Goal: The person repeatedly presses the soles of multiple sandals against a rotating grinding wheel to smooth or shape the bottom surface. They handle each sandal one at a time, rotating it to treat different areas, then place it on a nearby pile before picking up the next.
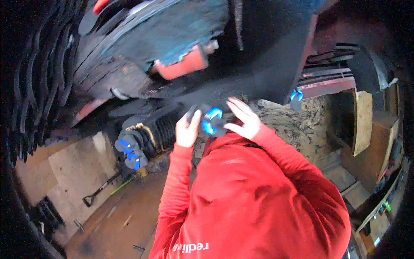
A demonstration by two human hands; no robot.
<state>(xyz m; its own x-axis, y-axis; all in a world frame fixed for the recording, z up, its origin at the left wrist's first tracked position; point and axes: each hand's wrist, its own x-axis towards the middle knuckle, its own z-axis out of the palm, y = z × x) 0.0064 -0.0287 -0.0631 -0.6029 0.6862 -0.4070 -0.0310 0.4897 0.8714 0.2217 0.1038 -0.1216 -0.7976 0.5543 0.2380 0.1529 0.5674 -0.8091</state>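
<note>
My left hand (186, 130) is closed, thumb up, on a small dark flat piece (192, 113); its exact kind is unclear. My right hand (244, 119) has its fingers spread apart, with the thumb at the edge of a black curved piece with a shiny blue inner face (211, 121). That piece is between my two hands, in front of my red top, and is blurred. Beyond my hands stands a large blue-and-black machine (172, 36), dirty and worn, with a red-orange cylindrical part (183, 64) on its underside.
To the left is a row of stacked black curved pieces (159, 129), with blue-faced ones (131, 155) at its end. Another blue-and-black piece (296, 100) lies near a red metal ledge (327, 84). Black strips (47, 82) hang at far left. A shovel handle (97, 194) lies on the floor.
</note>
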